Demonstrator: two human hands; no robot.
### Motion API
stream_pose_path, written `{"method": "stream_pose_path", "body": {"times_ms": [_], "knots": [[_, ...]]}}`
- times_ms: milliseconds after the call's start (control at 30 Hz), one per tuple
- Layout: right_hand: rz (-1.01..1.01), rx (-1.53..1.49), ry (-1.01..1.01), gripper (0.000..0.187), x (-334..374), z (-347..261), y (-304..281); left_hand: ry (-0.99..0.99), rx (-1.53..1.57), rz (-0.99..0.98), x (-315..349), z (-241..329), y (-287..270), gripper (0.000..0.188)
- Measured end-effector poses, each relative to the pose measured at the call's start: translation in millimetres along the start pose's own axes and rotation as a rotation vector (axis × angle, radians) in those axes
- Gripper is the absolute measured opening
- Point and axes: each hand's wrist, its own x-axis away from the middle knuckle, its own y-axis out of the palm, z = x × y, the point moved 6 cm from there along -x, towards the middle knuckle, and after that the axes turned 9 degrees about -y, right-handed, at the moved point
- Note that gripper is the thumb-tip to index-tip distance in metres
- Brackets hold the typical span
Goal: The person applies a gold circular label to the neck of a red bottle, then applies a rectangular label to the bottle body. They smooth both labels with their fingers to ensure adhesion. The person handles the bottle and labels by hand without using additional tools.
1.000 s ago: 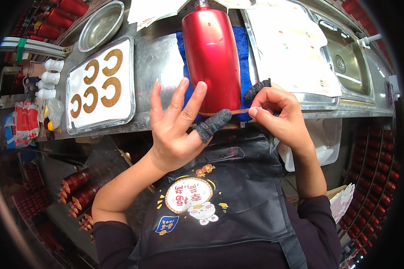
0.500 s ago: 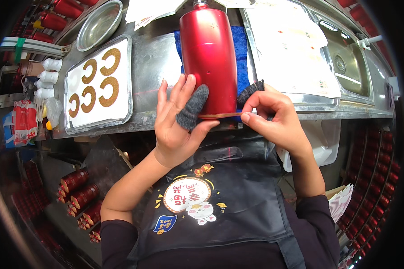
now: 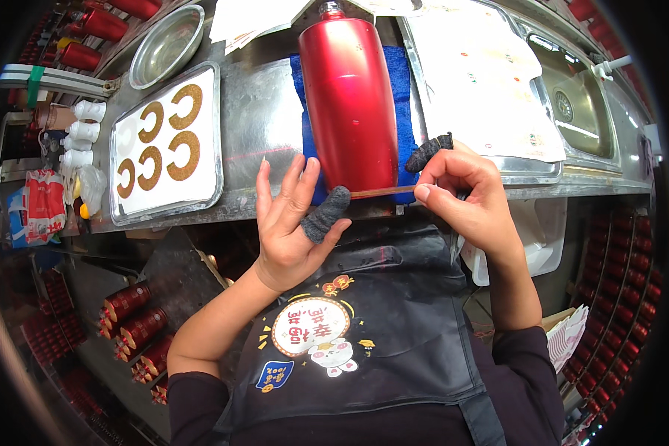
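Note:
A glossy red bottle [image 3: 353, 104] lies on its side on a blue cloth [image 3: 403, 82], its neck pointing away from me and its base at the metal counter's near edge. Along the base runs a thin gold-brown strip [image 3: 383, 192], reaching past the bottle on the right. My right hand [image 3: 472, 189] pinches the strip's right end between thumb and fingertip. My left hand [image 3: 293, 227] is open with fingers spread; its index finger, in a dark knitted finger sleeve, touches the base's left corner. Another dark sleeve covers a finger of my right hand.
Left of the bottle, a metal tray [image 3: 217, 149] holds several gold C-shaped pieces on white backing. Behind it stands a steel bowl [image 3: 167, 46]. White sheets [image 3: 476, 82] cover a tray on the right, beside a sink [image 3: 583, 111]. Red bottles [image 3: 143, 327] stand below at left.
My left hand has slid down off the bottle's side, its thumb leaving the base. My right hand has shifted slightly right with the strip's end. The bottle has moved slightly.

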Motion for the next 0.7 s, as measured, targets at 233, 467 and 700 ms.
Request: {"method": "stream_pose_path", "body": {"times_ms": [233, 467, 700], "knots": [[-0.014, -0.035, 0.015, 0.009, -2, 6, 4, 0.106, -0.112, 0.038, -19, 19, -6, 0.043], [-0.026, -0.105, 0.079, 0.009, -4, 14, 12, 0.161, -0.264, 0.02, -39, 40, 9, 0.04], [-0.031, -0.091, 0.071, 0.01, -5, 9, 14, -0.064, 0.103, 0.113, -28, 2, 2, 0.058]]}}
